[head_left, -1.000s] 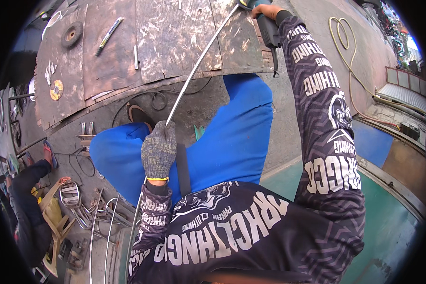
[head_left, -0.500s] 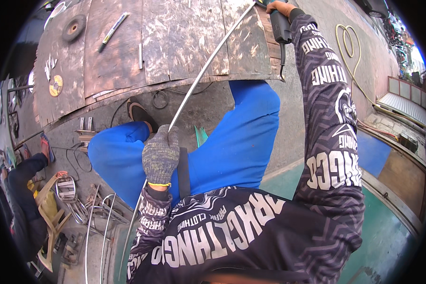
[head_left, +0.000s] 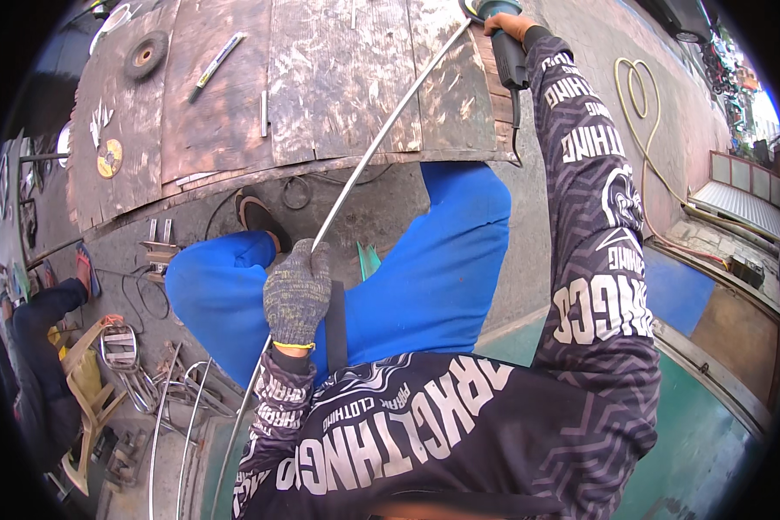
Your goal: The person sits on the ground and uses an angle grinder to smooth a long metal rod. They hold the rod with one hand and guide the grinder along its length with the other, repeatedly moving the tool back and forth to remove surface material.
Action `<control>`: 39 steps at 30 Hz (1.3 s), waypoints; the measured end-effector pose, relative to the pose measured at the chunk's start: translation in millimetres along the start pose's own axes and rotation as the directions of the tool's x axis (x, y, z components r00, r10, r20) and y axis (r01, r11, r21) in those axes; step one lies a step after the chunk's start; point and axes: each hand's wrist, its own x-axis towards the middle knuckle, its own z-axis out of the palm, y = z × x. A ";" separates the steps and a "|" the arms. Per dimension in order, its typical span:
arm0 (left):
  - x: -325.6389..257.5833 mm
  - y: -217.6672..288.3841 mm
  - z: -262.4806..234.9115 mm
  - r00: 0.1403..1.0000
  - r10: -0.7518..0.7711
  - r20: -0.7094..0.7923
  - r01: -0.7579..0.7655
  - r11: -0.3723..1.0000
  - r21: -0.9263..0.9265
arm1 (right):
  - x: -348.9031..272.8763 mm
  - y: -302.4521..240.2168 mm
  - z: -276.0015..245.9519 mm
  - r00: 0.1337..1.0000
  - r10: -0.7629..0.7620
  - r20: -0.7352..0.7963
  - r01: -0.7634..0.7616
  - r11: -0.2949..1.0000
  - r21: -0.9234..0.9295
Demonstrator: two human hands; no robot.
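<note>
The gloved left hand (head_left: 297,295) is closed around the metal rod (head_left: 368,156). The right hand (head_left: 513,26), well apart, grips the grinder (head_left: 510,66); grinder-to-rod contact is unclear.

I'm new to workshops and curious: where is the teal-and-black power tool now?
The power tool is near the head view's top, right of centre, in the right hand, beside the upper end of the long silvery metal rod.

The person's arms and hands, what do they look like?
The left hand wears a grey knitted glove flecked with yellow, edged in yellow at the wrist. The right hand shows no glove. The left sleeve and right sleeve are dark with white letters; the right one shows grey zigzags.
</note>
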 end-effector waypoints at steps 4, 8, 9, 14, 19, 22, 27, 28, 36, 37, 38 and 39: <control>5.3 -2.3 4.0 0.996 0.070 -0.052 -0.071 0.997 -0.017 | -0.2 5.4 -9.5 1.000 -0.001 0.008 0.001 1.000 0.008; 3.8 -4.2 6.3 0.998 0.057 -0.038 -0.057 0.998 -0.002 | -22.0 7.0 -8.7 1.000 0.005 -0.016 -0.005 1.000 -0.018; 1.7 -4.7 6.3 0.998 0.045 -0.034 -0.046 0.999 -0.006 | -31.6 6.4 -3.9 0.999 0.017 -0.038 -0.018 0.999 -0.033; -8.4 -6.4 8.1 0.992 0.090 -0.088 -0.088 0.996 0.029 | -91.7 -1.8 6.4 0.999 0.013 -0.035 -0.016 0.998 -0.068; -16.3 -10.2 8.2 0.999 0.039 -0.037 -0.038 0.999 0.033 | -149.4 -20.6 19.5 0.999 0.046 -0.002 -0.045 0.986 -0.161; -17.6 -12.6 10.5 0.995 0.062 -0.076 -0.058 0.997 0.058 | -173.3 -31.5 29.1 0.992 -0.019 0.123 0.038 0.987 -0.157; -6.8 -20.6 20.1 0.998 0.048 -0.032 -0.045 0.996 0.078 | -191.4 -41.1 56.8 0.998 -0.044 0.041 0.052 0.974 -0.221; -4.6 -22.2 22.5 0.998 0.050 -0.037 -0.047 0.997 0.065 | -193.7 -42.1 61.3 0.995 -0.070 0.077 0.085 0.975 -0.205; 11.4 -32.4 38.0 1.000 0.012 -0.010 -0.011 0.998 0.060 | -223.7 -57.4 94.4 0.980 -0.113 0.166 0.154 0.954 -0.258; 13.9 -33.3 39.4 1.000 0.015 -0.008 -0.014 0.998 0.060 | -229.4 -60.0 98.4 0.980 -0.137 0.143 0.172 0.945 -0.278; 15.4 -34.1 40.3 1.000 0.019 -0.008 -0.018 0.998 0.064 | -235.3 -62.9 101.5 0.976 -0.144 0.160 0.183 0.948 -0.262; 15.5 -34.9 40.7 1.000 0.004 0.024 -0.006 0.998 0.065 | -241.8 -65.5 103.9 0.977 -0.136 0.164 0.176 0.948 -0.266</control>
